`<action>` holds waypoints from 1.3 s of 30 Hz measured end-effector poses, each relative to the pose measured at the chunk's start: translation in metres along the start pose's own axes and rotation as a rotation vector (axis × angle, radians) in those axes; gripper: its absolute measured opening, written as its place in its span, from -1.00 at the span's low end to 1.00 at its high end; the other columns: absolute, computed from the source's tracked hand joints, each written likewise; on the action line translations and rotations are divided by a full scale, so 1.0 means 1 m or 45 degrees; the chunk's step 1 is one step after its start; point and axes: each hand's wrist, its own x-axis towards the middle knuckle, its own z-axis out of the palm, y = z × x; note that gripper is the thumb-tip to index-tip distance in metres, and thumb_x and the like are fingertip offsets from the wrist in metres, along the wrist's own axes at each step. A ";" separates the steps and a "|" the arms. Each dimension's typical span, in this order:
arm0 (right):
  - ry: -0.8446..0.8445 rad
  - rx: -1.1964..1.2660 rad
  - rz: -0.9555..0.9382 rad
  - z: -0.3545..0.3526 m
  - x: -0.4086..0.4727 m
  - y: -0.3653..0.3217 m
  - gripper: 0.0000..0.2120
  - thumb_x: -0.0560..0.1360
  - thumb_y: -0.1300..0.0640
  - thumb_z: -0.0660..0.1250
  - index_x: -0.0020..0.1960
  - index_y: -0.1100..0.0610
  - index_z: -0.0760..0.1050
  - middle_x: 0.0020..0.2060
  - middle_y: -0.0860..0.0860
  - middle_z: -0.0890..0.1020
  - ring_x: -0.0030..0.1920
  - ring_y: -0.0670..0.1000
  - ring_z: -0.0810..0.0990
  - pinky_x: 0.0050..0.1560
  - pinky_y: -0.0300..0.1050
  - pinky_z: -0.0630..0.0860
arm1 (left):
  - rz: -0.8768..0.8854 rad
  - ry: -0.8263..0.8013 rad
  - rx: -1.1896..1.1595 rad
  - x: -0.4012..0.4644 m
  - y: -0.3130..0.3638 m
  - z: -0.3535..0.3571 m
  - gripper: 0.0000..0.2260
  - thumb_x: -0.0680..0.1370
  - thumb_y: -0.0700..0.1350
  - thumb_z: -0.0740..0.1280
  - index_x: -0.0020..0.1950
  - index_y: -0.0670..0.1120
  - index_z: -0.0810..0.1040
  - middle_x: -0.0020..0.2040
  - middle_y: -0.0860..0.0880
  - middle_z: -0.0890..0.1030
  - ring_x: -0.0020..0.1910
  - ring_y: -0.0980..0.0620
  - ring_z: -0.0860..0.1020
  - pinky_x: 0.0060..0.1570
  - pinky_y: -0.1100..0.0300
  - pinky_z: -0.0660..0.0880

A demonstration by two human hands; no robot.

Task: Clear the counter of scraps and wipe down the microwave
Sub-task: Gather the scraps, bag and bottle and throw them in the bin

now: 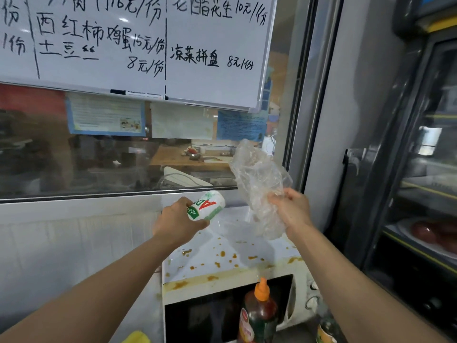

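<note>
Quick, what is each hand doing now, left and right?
Left hand: grips the small white bottle.
Right hand: holds the crumpled clear plastic bag.

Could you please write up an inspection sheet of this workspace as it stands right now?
Surface: microwave top is white, spattered with orange-brown sauce spots; a stain runs along its front edge.
Job's things: small white bottle with red and green print, lifted off the microwave; crumpled clear plastic bag, held up.
Clutter: sauce bottle with orange cap before the microwave door; yellow object at bottom edge.
Grips: left hand grips the white bottle; right hand pinches the bag.
Cables: nothing seen.
Surroundings: whiteboard with handwritten menu, window behind, glass-door fridge to the right.
</note>
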 end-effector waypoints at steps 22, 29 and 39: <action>0.567 -0.266 0.011 -0.089 -0.285 0.018 -0.91 0.43 0.19 0.40 -0.10 0.13 0.52 -0.12 0.03 0.60 -0.04 0.10 0.60 0.04 0.11 0.55 | 0.462 -0.433 -0.141 -0.182 -0.018 -0.036 -0.46 0.37 0.13 0.46 0.28 0.02 0.41 0.18 -0.04 0.56 0.05 -0.05 0.54 -0.06 0.11 0.50; 0.743 -0.417 0.030 -0.171 -0.365 0.013 -0.86 0.44 0.12 0.40 -0.05 0.06 0.48 0.00 0.00 0.58 0.01 0.06 0.57 0.01 0.00 0.51 | 0.640 -0.609 -0.189 -0.266 0.032 -0.010 -0.44 0.34 0.16 0.46 0.28 0.04 0.42 0.17 -0.03 0.56 0.11 -0.07 0.51 0.00 0.10 0.48; 0.966 -0.635 0.010 -0.322 -0.533 0.006 -0.83 0.45 0.19 0.39 0.01 0.10 0.47 -0.11 -0.09 0.54 -0.18 -0.21 0.48 -0.27 -0.42 0.34 | 0.866 -0.860 -0.284 -0.456 0.115 0.012 -0.52 0.32 0.14 0.48 0.17 0.08 0.44 0.06 0.06 0.61 -0.04 0.01 0.57 -0.06 0.08 0.54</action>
